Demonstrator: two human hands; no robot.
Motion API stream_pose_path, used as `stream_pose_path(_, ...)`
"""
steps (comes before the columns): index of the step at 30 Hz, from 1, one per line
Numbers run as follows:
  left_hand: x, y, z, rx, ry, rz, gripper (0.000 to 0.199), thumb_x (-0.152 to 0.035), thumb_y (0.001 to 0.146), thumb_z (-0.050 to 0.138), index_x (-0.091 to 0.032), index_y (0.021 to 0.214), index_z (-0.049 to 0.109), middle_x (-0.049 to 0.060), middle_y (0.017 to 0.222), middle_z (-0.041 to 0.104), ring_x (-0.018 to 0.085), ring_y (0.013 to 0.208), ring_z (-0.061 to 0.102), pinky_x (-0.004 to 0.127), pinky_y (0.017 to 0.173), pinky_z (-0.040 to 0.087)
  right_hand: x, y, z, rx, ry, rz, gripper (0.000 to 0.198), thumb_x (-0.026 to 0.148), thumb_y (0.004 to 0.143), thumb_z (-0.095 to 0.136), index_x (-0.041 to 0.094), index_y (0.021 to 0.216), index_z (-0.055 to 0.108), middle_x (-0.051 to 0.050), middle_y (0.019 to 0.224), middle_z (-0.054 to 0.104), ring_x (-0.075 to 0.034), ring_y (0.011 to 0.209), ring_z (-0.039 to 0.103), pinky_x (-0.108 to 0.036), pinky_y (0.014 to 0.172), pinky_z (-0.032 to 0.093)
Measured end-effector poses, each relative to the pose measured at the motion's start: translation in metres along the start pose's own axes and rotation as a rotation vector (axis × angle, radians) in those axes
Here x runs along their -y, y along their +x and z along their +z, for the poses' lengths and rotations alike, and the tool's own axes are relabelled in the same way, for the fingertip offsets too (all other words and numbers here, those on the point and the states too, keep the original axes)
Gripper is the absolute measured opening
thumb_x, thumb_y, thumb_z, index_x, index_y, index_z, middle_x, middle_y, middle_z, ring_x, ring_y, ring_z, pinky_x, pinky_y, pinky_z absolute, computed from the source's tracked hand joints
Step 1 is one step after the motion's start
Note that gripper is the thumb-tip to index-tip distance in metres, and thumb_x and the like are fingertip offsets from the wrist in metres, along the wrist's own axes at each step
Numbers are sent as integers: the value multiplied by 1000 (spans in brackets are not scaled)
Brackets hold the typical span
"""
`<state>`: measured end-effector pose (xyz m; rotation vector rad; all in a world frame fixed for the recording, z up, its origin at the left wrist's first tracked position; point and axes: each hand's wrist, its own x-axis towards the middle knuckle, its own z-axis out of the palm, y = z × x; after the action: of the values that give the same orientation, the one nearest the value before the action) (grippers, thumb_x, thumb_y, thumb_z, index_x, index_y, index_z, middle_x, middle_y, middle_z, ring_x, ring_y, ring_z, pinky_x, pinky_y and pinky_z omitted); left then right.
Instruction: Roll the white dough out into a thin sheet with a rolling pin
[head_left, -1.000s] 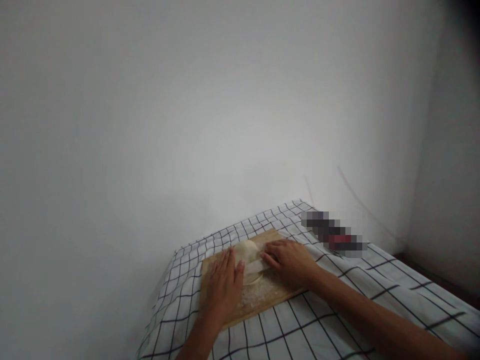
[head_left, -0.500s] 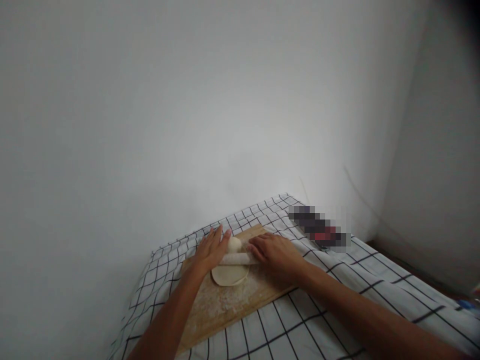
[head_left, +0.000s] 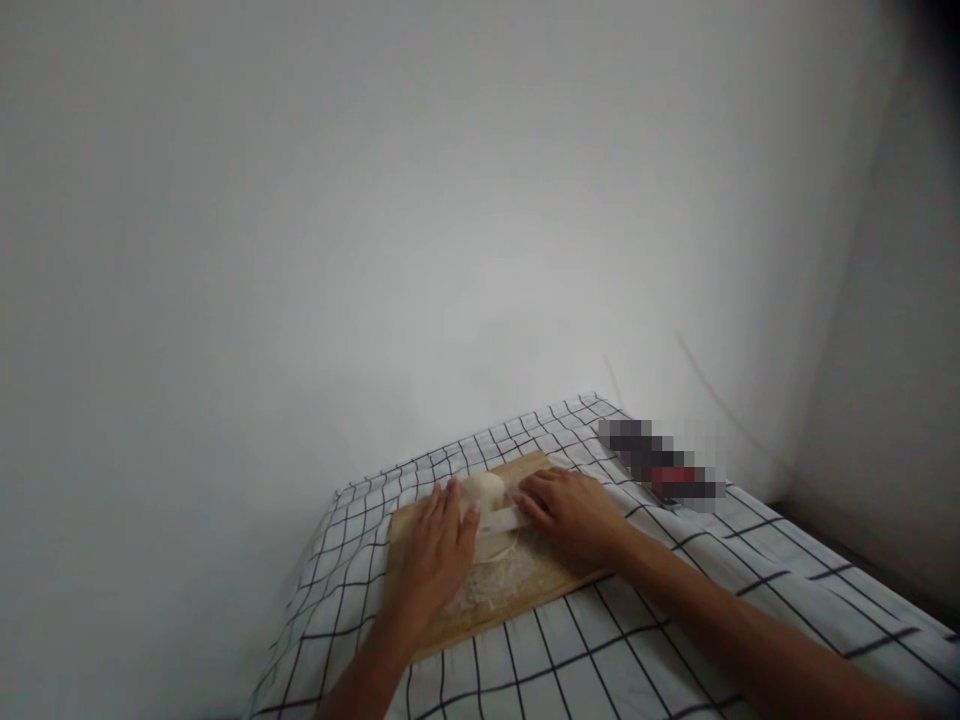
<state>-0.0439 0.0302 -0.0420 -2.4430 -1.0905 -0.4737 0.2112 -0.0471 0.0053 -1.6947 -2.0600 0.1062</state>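
Note:
A pale rolling pin lies across a flattened round of dough on a wooden board. Flat over the pin's left end rests my left hand, its fingers stretched forward and its thumb apart. The fingers of my right hand curl over the pin's right end. Just beyond the pin, a rounded pale bulge of dough shows between my hands. Whether it joins the flat piece is hidden by the pin. Loose flour whitens the board on my side.
A black-and-white checked cloth covers the table beneath the board. Towards the back right lies a dark, pixel-blurred item with a red patch. A plain wall rises behind the table's far edge.
The whole scene has shifted slightly right in view. My left hand has slid a little nearer me, and the pin now slants, its right end farther away. Less flat dough shows on the near side.

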Motion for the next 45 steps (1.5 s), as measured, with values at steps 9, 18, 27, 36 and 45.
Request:
stream_pose_path(9, -50, -48, -52, -118, 25, 53, 61, -28, 108, 34, -16, 164, 14, 14, 161, 44, 28, 150, 40, 53, 117, 46, -1, -3, -1, 40, 11, 57, 44, 44, 105, 40, 22, 90, 74, -9, 101, 79, -26, 95, 72, -32, 79, 44)
stream_pose_path(18, -56, -58, -66, -92, 10, 95, 53, -28, 106, 38, -16, 157, 33, 12, 160, 46, 26, 148, 43, 48, 114, 50, 1, -4, 2, 14, -90, -63, 40, 30, 103, 36, 16, 115, 72, -16, 132, 69, -31, 126, 61, -48, 109, 39)
stream_pose_path(27, -17, -3, -23, 20, 139, 26, 45, -20, 104, 34, -9, 144, 50, 24, 155, 48, 36, 149, 37, 60, 114, 45, 0, 7, 10, -18, -109, -43, 40, 29, 103, 37, 16, 127, 66, -19, 145, 59, -34, 144, 43, -63, 116, 29)
stream_pose_path(36, -28, -4, -23, -3, 42, -62, 58, -26, 103, 31, -3, 156, 31, 25, 161, 38, 35, 153, 29, 62, 117, 40, 2, 2, 0, 69, -90, -90, 38, 28, 102, 38, 16, 127, 64, -19, 143, 60, -35, 136, 50, -58, 105, 45)
stream_pose_path(45, -50, -32, -40, -100, 3, -8, 62, -28, 106, 32, -12, 164, 14, 19, 161, 43, 32, 151, 36, 61, 116, 44, 0, -9, 1, 139, -43, -116, 43, 31, 102, 37, 20, 134, 64, -18, 149, 56, -36, 141, 48, -61, 107, 42)
